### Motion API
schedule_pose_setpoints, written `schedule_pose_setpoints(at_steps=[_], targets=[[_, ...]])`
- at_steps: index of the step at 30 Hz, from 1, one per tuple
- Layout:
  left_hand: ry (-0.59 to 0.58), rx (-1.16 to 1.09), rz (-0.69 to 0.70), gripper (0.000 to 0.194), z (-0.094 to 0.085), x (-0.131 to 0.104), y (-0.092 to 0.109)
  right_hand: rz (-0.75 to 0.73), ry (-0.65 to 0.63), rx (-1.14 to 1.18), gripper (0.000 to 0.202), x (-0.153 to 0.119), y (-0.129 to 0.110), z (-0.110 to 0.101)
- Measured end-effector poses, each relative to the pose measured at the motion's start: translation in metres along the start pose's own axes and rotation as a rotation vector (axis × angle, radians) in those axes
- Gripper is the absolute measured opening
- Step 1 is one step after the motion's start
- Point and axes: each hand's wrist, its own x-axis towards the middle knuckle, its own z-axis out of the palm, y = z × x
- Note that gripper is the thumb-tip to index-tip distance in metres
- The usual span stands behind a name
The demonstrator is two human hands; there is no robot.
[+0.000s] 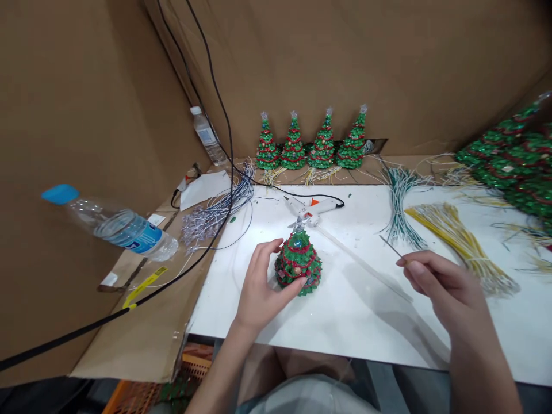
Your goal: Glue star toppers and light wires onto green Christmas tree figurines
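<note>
My left hand [263,282] grasps the tree [297,261], upright between thumb and fingers, while my right hand [444,293] (pinching a thin rod [391,246] that slants away and leftward) hovers well apart, with the tree off to its left.

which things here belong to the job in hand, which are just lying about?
Likely the job: decorated tree in the left hand, thin rod in the right hand, glue gun, yellow wire bundle, green wire bundle.

Probably just lying about: blue-capped bottle, white-capped bottle, white paper.
</note>
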Motion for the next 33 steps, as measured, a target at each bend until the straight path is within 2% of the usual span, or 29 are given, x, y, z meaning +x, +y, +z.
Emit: schedule_pose_setpoints(at_steps=[3, 7, 9, 13, 17, 19, 22, 26, 30, 33], targets=[[-0.059, -0.074, -0.018, 0.073, 0.001, 0.000, 0.003, 0.053, 0.030, 0.048, 0.023, -0.001, 0.002, 0.003], [-0.189, -0.278, -0.106, 0.068, -0.003, 0.004, -0.002, 0.061, 0.013, 0.054, 0.022, -0.003, 0.004, 0.002], [-0.168, -0.280, -0.117, 0.071, -0.004, 0.006, -0.002, 0.048, -0.006, 0.057, 0.022, -0.003, 0.007, 0.000], [-0.051, -0.154, -0.146, 0.077, -0.004, 0.007, 0.002, 0.022, -0.005, 0.058, 0.020, -0.004, 0.013, -0.002], [-0.132, -0.265, -0.134, 0.069, -0.005, 0.003, 0.001, 0.011, -0.030, 0.045, 0.019, -0.003, 0.012, -0.002], [-0.154, -0.306, -0.156, 0.066, -0.005, 0.001, -0.001, 0.011, -0.032, 0.060, 0.019, -0.003, 0.008, 0.000], [-0.104, -0.221, -0.171, 0.069, -0.004, 0.003, 0.000, 0.010, -0.034, 0.123, 0.020, -0.005, -0.003, 0.005], [-0.033, -0.081, -0.078, 0.079, -0.001, 0.004, 0.007, 0.095, 0.006, 0.190, 0.023, -0.015, -0.021, 0.013], [-0.146, -0.224, -0.034, 0.070, -0.003, -0.002, 0.003, 0.087, -0.019, 0.157, 0.018, -0.021, -0.030, 0.017], [-0.174, -0.255, -0.087, 0.066, -0.003, -0.007, -0.003, -0.040, -0.063, 0.064, 0.016, -0.020, -0.033, 0.018]])
